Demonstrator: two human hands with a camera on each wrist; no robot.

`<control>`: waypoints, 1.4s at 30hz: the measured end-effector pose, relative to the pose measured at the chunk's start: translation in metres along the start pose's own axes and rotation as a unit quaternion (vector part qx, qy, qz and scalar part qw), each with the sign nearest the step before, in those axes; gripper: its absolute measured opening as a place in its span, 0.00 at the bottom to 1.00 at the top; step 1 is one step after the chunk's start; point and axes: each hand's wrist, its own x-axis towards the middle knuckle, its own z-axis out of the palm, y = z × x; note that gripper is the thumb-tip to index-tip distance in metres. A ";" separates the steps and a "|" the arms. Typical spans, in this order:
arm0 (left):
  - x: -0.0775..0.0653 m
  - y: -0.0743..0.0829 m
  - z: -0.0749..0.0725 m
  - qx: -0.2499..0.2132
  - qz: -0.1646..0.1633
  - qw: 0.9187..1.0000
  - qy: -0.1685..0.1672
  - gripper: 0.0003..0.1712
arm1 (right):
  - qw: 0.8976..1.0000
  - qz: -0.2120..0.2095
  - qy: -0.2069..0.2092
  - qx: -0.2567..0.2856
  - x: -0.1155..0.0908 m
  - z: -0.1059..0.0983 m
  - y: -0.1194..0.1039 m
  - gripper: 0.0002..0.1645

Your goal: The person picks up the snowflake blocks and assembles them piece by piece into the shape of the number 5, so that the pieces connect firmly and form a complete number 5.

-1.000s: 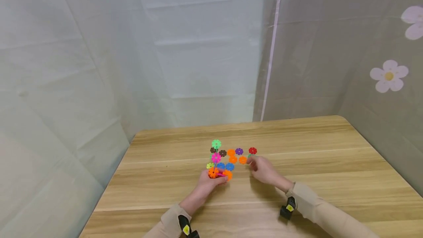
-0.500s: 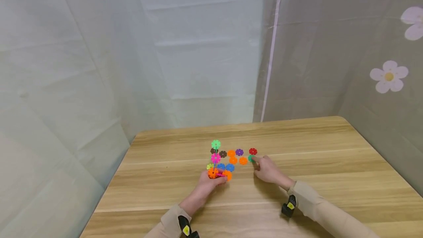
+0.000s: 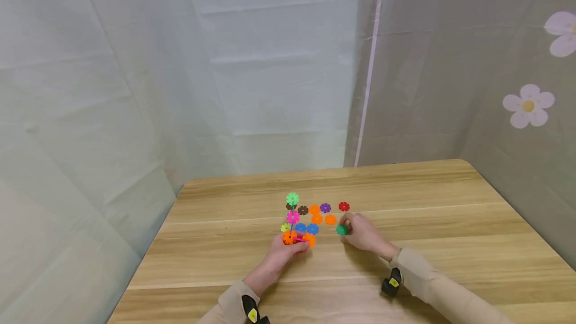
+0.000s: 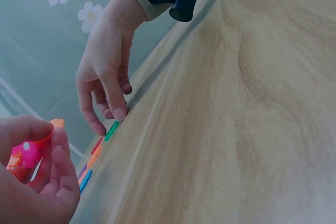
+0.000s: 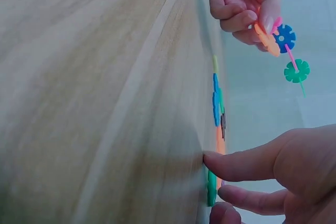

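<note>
My left hand [image 3: 281, 251] pinches an orange notched disc [image 3: 309, 240] that belongs to a joined chain of snowflake discs. From there the chain rises through another orange disc [image 3: 290, 237] and a pink disc [image 3: 293, 217] to a light green disc [image 3: 292, 198] at the top. A blue disc [image 5: 284, 38] of the chain shows in the right wrist view. Low over the table, my right hand [image 3: 363, 234] has thumb and fingers curled about a green snowflake disc [image 3: 342, 230]. That disc [image 4: 111, 130] appears edge-on in the left wrist view, just below the fingertips.
Loose snowflake discs lie on the wooden table [image 3: 427, 204] between and beyond the hands: a red one [image 3: 344, 207], a purple one [image 3: 326, 208], orange ones [image 3: 330, 220], blue ones [image 3: 313, 229], dark brown ones [image 3: 303, 210] and a yellow-green one [image 3: 285, 227]. A pale curtain [image 3: 279, 74] hangs behind.
My right hand has shifted from beside the orange disc to the green disc, touched it with a fingertip, and drawn it nearer. The left hand keeps its hold on the chain, nearly still.
</note>
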 end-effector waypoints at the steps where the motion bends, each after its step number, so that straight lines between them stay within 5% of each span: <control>1: 0.000 0.000 0.000 -0.005 0.001 1.000 -0.002 0.18 | 1.000 0.000 -0.001 0.002 0.000 0.001 0.000 0.15; 17: 0.004 -0.004 -0.001 -0.021 -0.002 1.000 0.000 0.17 | 1.000 -0.001 -0.003 0.012 0.000 0.004 -0.002 0.15; 28: 0.004 -0.003 -0.001 -0.029 -0.006 1.000 -0.006 0.17 | 0.996 -0.042 -0.020 0.082 -0.003 0.005 -0.009 0.08; 37: 0.004 -0.003 -0.001 -0.048 0.002 0.999 0.003 0.16 | 0.987 -0.124 -0.034 0.091 -0.003 0.008 -0.014 0.04; 42: 0.005 -0.002 -0.001 -0.060 0.003 0.998 -0.002 0.17 | 0.985 -0.135 -0.034 0.105 -0.005 0.009 -0.019 0.05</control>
